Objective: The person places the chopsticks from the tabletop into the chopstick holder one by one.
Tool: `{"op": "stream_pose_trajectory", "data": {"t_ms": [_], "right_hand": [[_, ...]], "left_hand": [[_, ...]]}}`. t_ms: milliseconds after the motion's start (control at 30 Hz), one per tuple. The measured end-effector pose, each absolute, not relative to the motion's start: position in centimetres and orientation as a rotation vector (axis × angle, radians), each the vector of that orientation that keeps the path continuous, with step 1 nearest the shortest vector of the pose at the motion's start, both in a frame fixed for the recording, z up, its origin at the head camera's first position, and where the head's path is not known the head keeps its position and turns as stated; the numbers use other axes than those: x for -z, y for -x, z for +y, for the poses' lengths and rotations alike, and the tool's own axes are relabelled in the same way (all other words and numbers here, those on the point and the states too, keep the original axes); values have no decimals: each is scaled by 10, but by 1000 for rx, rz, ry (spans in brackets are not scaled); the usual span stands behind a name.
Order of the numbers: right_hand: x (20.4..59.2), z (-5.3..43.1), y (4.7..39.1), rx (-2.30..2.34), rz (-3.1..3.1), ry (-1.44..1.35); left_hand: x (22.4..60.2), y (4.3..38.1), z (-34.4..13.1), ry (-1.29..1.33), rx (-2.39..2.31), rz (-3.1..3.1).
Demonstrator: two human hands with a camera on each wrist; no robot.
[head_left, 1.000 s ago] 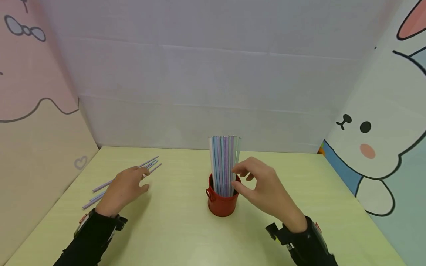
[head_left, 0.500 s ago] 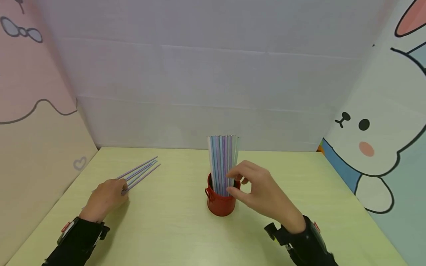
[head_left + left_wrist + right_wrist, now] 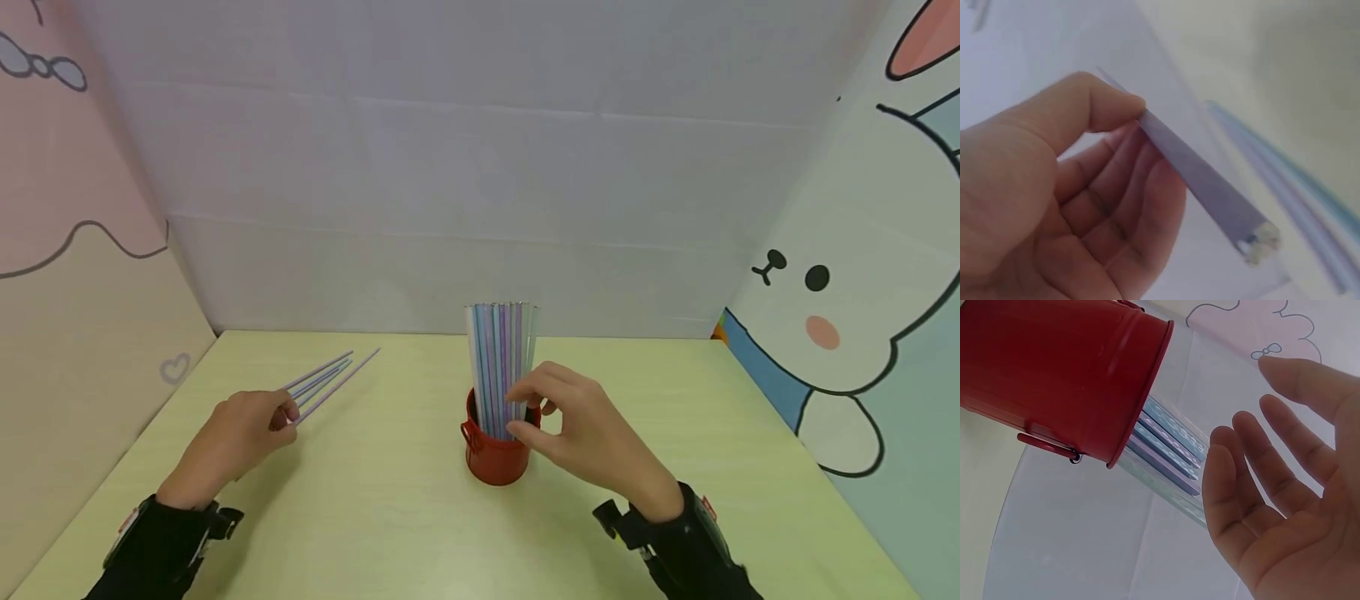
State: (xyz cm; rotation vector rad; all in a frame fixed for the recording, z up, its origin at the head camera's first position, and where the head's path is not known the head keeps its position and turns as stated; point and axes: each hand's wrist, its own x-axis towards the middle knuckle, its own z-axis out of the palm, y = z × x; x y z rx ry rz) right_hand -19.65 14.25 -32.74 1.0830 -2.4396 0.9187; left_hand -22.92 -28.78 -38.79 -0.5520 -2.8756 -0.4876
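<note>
My left hand (image 3: 240, 429) pinches a long, thin purple stick (image 3: 1204, 181) between thumb and fingers. In the left wrist view its pale, rough end points toward the camera. Several more purple and blue sticks (image 3: 318, 369) lie on the table beside and behind that hand, partly covered by it. A small red bucket (image 3: 497, 462) stands near the middle, packed with upright pastel sticks (image 3: 498, 367) in white, blue, purple and green. At the bucket's right side is my right hand (image 3: 573, 421), fingers loosely bent, thumb apart, holding nothing; the right wrist view shows its palm free.
The pale yellow table (image 3: 390, 533) is backed by a white sheet (image 3: 420, 167). Cartoon-printed panels rise at the left and right edges. A wire handle (image 3: 1047, 447) hangs on the bucket's side.
My left hand has come back over the lying sticks, then pinched one and raised it, its far end shifting right. My right hand has moved only slightly beside the bucket.
</note>
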Motion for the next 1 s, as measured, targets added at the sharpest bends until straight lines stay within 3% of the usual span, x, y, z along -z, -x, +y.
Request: {"op": "stream_pose_trajectory", "data": {"t_ms": [367, 1000], "right_hand": [[322, 141, 191, -869, -2334, -1064], [328, 124, 184, -636, -2324, -1089]], "left_hand": [[319, 200, -224, 840, 493, -2517], [317, 199, -116, 1208, 506, -2414]]}}
